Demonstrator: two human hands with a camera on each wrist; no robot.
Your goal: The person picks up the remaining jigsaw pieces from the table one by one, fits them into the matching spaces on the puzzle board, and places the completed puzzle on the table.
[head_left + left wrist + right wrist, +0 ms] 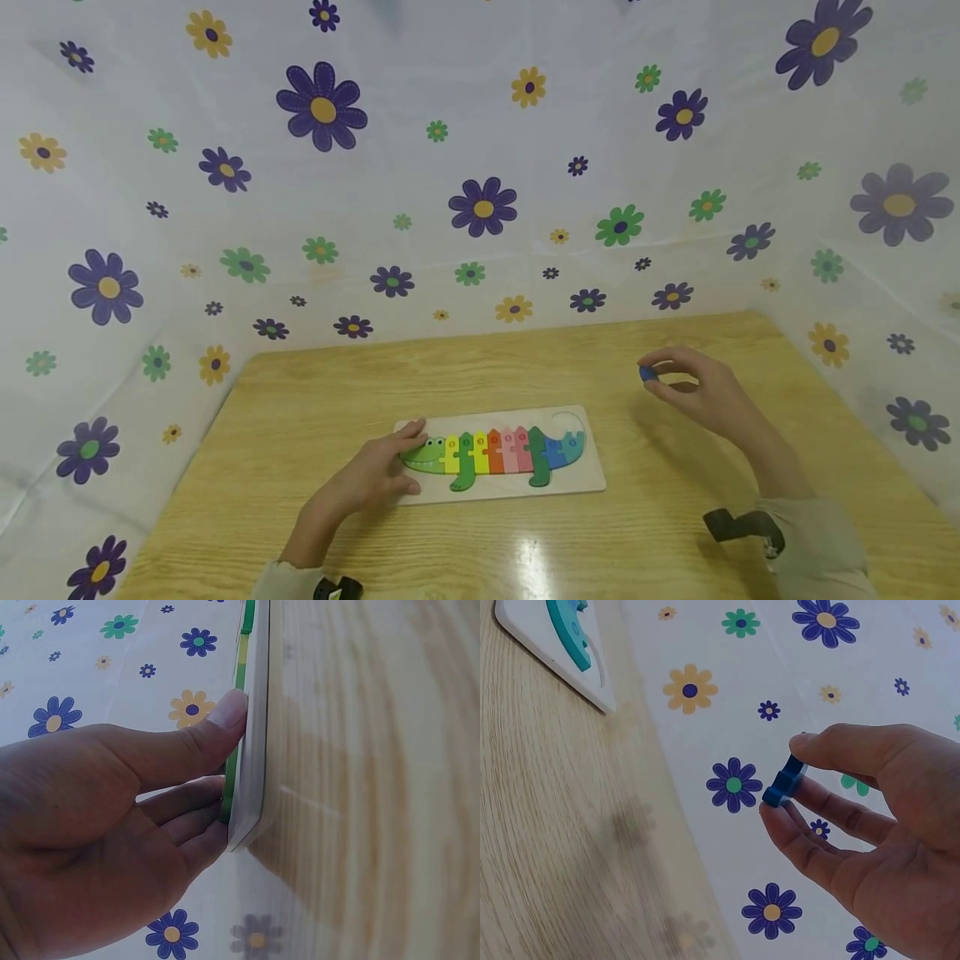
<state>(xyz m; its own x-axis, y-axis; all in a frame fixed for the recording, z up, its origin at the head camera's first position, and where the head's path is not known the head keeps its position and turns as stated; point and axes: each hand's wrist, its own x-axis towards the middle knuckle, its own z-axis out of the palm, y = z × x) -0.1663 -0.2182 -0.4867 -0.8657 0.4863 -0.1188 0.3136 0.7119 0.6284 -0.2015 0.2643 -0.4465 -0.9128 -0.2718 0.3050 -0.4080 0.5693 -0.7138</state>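
A wooden crocodile puzzle board [517, 493] lies on the table, with a green head, a row of coloured segments and a blue tail. At its upper right corner shows the bare outline of the tail end. My left hand [375, 471] rests on the board's left end, thumb and fingertips touching the green head piece [423, 457]. To the right of the board, above the table, my right hand [697, 392] pinches a small blue puzzle piece [784, 781] between thumb and fingertips. The right wrist view shows that piece edge-on, with a notched outline.
The wooden table [337, 383] has a light grain and reflects light near its front. A white sheet [420, 75] printed with flowers hangs along the back and both sides. Dark straps [746, 529] sit at the sleeves.
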